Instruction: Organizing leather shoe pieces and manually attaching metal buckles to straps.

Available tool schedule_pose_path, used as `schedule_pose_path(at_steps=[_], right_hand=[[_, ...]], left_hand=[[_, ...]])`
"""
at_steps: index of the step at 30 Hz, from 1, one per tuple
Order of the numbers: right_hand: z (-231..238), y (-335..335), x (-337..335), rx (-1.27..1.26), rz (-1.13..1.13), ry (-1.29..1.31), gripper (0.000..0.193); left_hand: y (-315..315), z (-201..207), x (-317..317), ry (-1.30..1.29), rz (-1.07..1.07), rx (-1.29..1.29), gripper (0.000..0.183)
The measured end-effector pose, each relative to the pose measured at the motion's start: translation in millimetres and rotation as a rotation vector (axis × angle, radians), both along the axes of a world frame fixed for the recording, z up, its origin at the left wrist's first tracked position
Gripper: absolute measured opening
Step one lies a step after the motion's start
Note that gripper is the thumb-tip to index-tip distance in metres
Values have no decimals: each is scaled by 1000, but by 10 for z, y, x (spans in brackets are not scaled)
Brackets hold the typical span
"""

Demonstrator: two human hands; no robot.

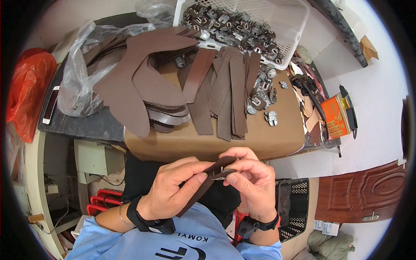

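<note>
Left hand (pixel 172 185)'s kinda angling inward just this side of the table (pixel 279 132), fingers pinching one brown strap (pixel 196 193); right hand (pixel 255 180)'s curling, fingertips gripping one small dark-and-silver piece (pixel 222 175).

The table (pixel 277 138) bears brown strips (pixel 238 93) and, apparently, metal buckles (pixel 271 118).

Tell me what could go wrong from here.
The small piece pinched in the right hand could slip from the brown strip, which the left hand grips. The loose metal fastener nearest the table's front edge might get knocked off. The curved brown panels, stacked unevenly, could slide.
</note>
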State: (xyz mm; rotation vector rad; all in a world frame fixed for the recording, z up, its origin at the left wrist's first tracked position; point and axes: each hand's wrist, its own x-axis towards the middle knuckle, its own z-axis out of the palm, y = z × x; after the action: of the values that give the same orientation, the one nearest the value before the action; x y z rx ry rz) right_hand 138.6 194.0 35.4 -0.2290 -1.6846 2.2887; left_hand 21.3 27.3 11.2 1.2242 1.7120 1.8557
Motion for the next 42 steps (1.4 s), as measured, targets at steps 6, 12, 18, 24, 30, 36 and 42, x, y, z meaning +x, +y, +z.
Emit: schedule_pose_path(at_steps=[6,12,18,24,30,36,42], right_hand=[[-56,-76,28,-56,-21,31,17],[-25,-147,110,53,-72,52,16],[-63,-155,139,-8,-127,-1,14],[-121,-174,124,-157,-82,14,13],[-147,-234,125,-161,-102,25,13],[-134,-225,136,-133,-180,19,12],[-131,-218,140,-94,-150,19,11]], left_hand=[[-11,25,-7,-2,-8,-4,21],[-14,31,28,77,65,-70,23],[-30,54,46,75,25,-41,24],[-59,-39,51,-87,0,38,17],[-63,-48,79,-211,-28,42,13],[-67,-18,61,-145,-19,27,13],[-53,-1,53,-99,-9,9,14]])
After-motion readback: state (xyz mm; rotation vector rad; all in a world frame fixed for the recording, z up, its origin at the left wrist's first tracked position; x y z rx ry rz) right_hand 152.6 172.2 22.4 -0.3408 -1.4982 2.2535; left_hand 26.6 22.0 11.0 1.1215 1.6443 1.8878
